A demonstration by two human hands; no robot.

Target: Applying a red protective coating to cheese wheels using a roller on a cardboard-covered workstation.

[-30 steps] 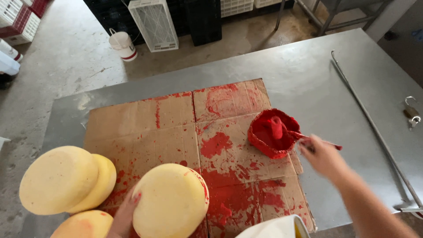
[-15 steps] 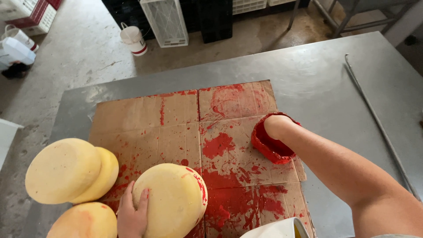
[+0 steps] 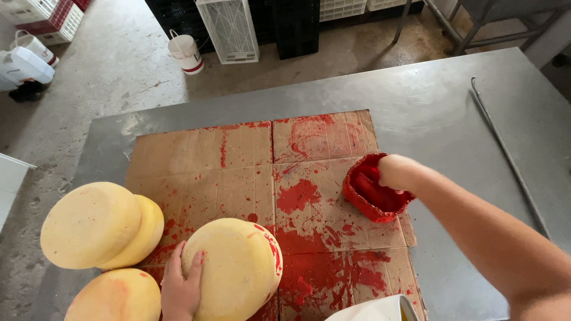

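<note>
Under the left hand (image 3: 180, 289), fingers (image 3: 194, 266) flat on a cheese wheel (image 3: 235, 270); right hand (image 3: 397, 172) over the red bowl (image 3: 373, 194), grip unclear.

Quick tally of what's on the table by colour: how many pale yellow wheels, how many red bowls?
Pale yellow wheels: 4 (two stacked, one under the left hand, one at the bottom edge)
Red bowl: 1
Total: 5

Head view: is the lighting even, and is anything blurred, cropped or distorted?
Head view: soft, even light, with mild sheen on the steel table; sharp throughout. Wide-angle bend shows at the table's edges. The bottom edge crops the left hand on the cheese wheel; the right hand reaches into the red bowl.
</note>
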